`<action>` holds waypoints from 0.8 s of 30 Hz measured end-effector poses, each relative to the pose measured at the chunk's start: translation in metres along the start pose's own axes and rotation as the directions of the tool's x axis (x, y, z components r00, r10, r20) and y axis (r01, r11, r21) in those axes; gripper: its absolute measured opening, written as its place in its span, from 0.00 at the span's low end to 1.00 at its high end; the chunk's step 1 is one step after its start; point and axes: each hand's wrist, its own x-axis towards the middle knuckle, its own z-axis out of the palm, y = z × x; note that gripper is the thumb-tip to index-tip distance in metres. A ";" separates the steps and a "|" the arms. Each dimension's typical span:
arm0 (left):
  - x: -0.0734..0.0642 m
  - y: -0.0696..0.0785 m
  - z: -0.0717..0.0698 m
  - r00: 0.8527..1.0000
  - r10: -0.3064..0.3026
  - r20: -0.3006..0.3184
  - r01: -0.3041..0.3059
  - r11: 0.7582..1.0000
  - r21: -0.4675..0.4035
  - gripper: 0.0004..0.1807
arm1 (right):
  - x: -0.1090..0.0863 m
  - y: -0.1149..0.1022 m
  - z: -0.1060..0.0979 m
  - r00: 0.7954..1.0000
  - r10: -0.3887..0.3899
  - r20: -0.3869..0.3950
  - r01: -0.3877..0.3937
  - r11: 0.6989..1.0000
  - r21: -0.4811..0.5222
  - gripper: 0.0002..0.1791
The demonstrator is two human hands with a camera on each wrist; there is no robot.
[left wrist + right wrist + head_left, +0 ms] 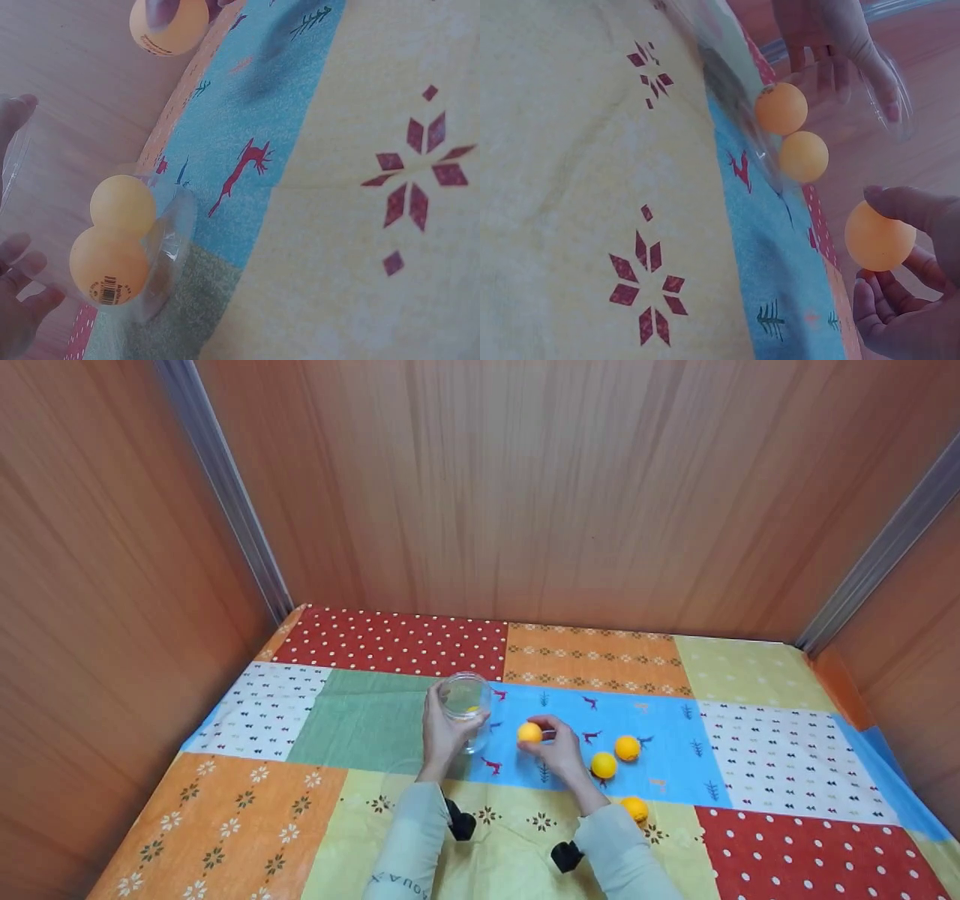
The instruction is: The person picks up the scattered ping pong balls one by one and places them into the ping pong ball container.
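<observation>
My left hand [444, 733] grips a clear plastic jar [466, 694] around its upper part, its base on the patterned cloth. Two orange ping-pong balls [109, 266] lie inside at the bottom, one against the other, as the left wrist view shows. Just right of the jar, my right hand [559, 750] pinches another orange ping-pong ball [880, 236] between thumb and fingers, raised over the blue patch. In the right wrist view this ball is apart from the jar, whose open rim [900, 97] is beside the left thumb.
Two loose orange balls [604, 765] lie on the blue patch right of my right hand. Another ball [634, 809] sits nearer, partly behind the right sleeve. The patchwork cloth [360, 712] covers the table, with wood-look panels [480, 495] at the back and sides.
</observation>
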 end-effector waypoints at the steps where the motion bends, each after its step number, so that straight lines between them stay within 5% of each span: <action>1: 0.000 0.000 0.000 1.000 -0.003 0.001 0.003 1.000 0.000 0.44 | 0.001 -0.002 0.000 1.000 0.000 -0.003 0.000 1.000 0.004 0.22; 24: 0.000 0.000 0.000 1.000 0.007 0.001 -0.007 1.000 0.027 0.44 | 0.010 -0.049 0.008 0.986 -0.162 -0.026 0.163 0.985 0.062 0.21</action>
